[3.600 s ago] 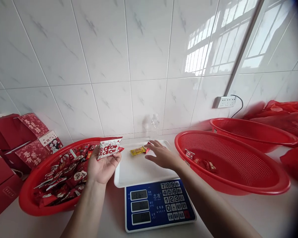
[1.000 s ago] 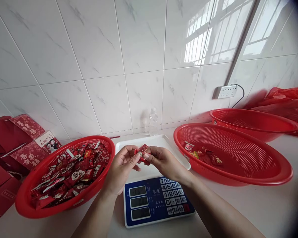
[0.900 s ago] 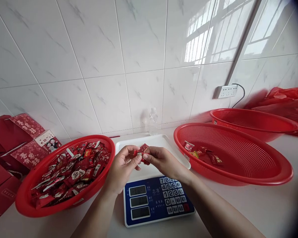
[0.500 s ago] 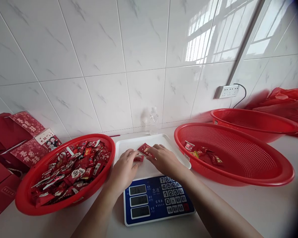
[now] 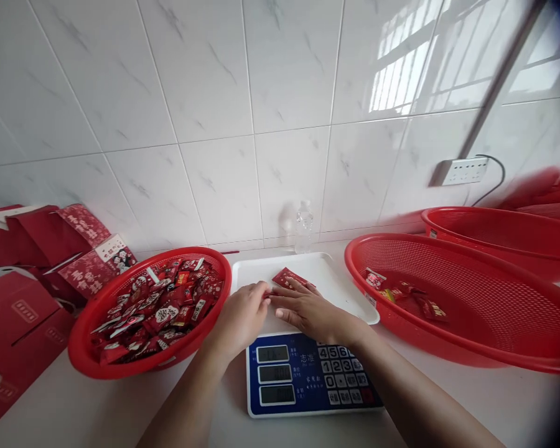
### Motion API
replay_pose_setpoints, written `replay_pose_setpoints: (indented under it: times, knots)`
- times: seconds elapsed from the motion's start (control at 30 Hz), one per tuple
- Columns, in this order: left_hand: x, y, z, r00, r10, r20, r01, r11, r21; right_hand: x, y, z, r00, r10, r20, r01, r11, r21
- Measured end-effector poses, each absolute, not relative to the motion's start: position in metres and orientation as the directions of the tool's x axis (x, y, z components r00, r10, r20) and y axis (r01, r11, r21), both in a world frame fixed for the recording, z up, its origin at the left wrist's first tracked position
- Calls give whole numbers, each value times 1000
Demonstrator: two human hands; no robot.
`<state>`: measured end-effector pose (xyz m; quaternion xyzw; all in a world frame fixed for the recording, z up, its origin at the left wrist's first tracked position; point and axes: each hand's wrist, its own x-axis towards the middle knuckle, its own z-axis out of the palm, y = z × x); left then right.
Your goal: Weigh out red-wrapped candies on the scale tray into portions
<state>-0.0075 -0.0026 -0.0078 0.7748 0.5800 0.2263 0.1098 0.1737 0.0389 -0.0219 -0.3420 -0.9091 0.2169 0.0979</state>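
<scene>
Over the front of the scale's white tray (image 5: 345,297), my left hand (image 5: 242,314) is closed, thumb and fingertips pinched around a small red-wrapped candy (image 5: 267,296) that is mostly hidden. My right hand (image 5: 310,312) lies flat beside it, fingers stretched out and pointing left, their tips close to the left hand's fingertips. Partly beneath the right fingers, a flat red packet (image 5: 287,277) rests on the tray. The scale's blue panel (image 5: 308,389) with its displays and number keys sits below my wrists.
On the left stands a red basket (image 5: 77,342) full of red-wrapped candies (image 5: 168,311). Red gift boxes (image 5: 23,348) are beyond it. To the right, another red basket (image 5: 485,311) holds several wrapped pieces, with a further red basket (image 5: 504,224) behind. A clear bottle (image 5: 303,227) stands by the wall.
My right hand has let go of the flat packet, which now lies on the tray, and has spread beside the left hand. The left fingers have closed on the small candy. The view has turned left.
</scene>
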Motion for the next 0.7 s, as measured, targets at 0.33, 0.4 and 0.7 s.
replay_pose_setpoints:
  times: [0.33,0.4,0.7]
  knots:
    - [-72,10,8,-18,995,97,972,-5,236,184,51,-21,-638,760,129,684,635,-359]
    - [-102,16,10,-75,997,20,977,69,201,188,48,-16,-640,755,143,675,642,-364]
    - [-168,7,7,-85,977,-195,981,116,154,202,51,-12,-603,771,203,688,632,-356]
